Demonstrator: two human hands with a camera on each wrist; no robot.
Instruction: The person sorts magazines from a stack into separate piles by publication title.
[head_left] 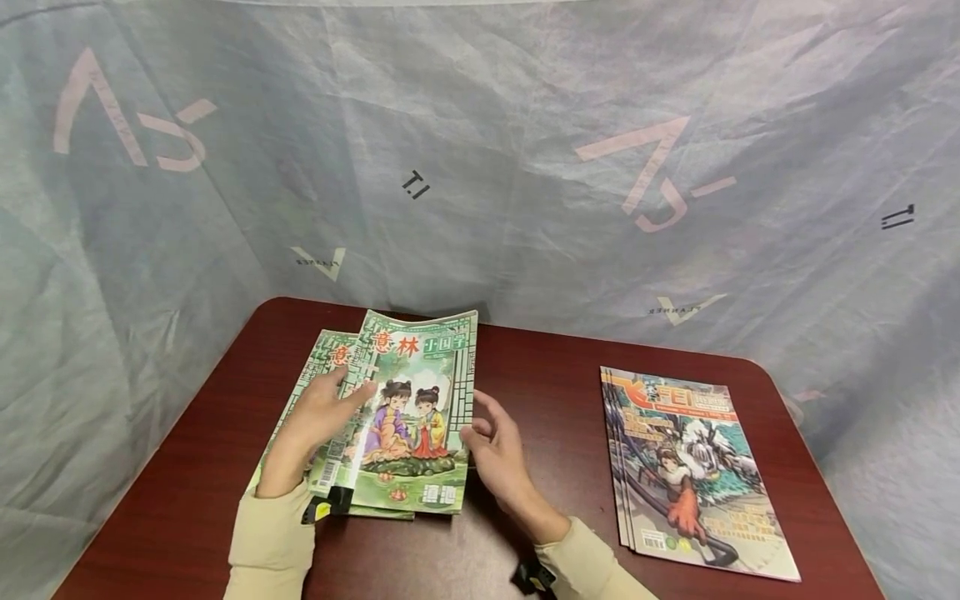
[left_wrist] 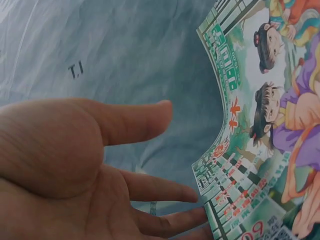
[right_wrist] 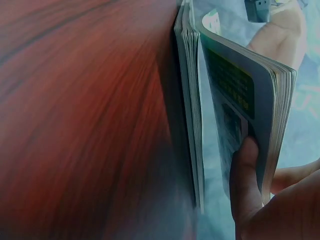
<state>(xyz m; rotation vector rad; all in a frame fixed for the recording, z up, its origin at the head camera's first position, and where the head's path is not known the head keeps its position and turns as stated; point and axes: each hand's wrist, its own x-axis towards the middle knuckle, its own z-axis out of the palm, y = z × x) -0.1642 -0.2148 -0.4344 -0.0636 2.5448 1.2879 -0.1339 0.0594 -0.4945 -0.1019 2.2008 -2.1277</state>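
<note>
A green magazine [head_left: 408, 492] with two cartoon girls on its cover is raised at a slant, its top end bowed. My right hand [head_left: 502, 458] pinches its right edge; in the right wrist view, thumb and finger lie on opposite sides of the magazine [right_wrist: 237, 80]. At its left side is my left hand [head_left: 315, 417]. The left wrist view has that hand [left_wrist: 60, 155] with fingers extended to the cover's edge and thumb apart from it. Below lie similar green magazines [head_left: 321, 348], partly hidden, seen edge-on as a thin pile [right_wrist: 192, 95] in the right wrist view.
On the right of the dark red table [head_left: 547, 375] lies a pile of magazines [head_left: 738, 500] with a comic-style cover, slightly fanned at its left edge. A grey printed cloth [head_left: 510, 183] hangs behind the table and along its sides.
</note>
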